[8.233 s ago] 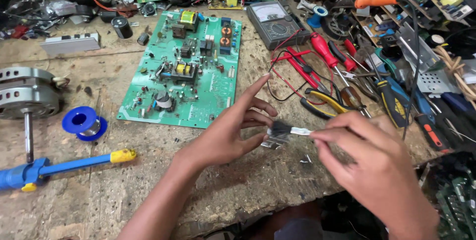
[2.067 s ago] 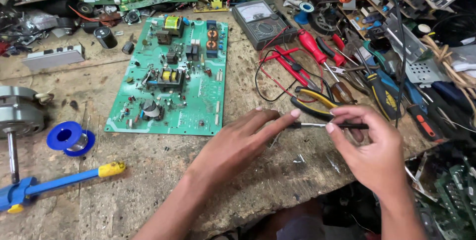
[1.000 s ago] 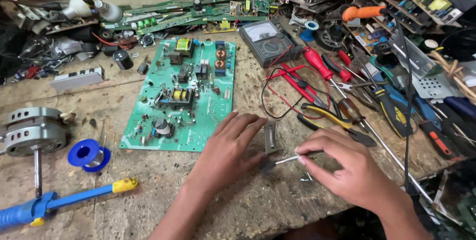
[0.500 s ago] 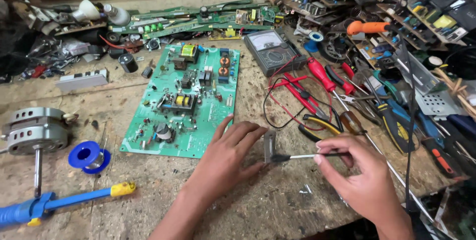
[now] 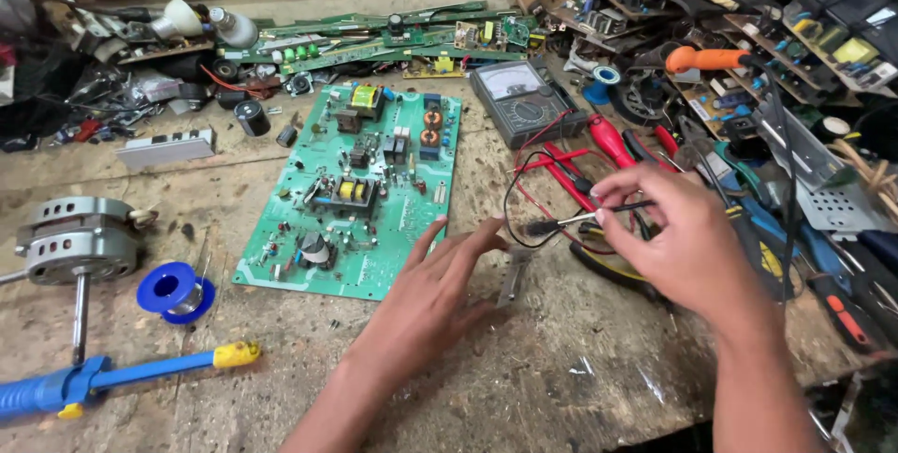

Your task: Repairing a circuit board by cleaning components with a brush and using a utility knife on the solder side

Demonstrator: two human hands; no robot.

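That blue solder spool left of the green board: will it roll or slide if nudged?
The solder spool lies on a flange, so it would likely slide, not roll. The rough wooden bench probably drags on it. It looks small yet probably heavy for its size.

A single view comes from a camera worn on the person's head. It looks steeply down and forward across the bench [image 5: 561, 397], near enough that both forearms enter from the bottom edge and the hands fill the lower middle. The left hand [image 5: 426, 299] lies just left of centre and the right hand [image 5: 683, 247] right of centre. Beyond the fingers [image 5: 468, 233] and to their left lies the green circuit board [image 5: 360, 191]; farther beyond, the back of the bench reaches the top edge. Right of the fingers, tool clutter runs out of frame, too crowded there to judge, perhaps, where the bench ends. No second view shares the scene.
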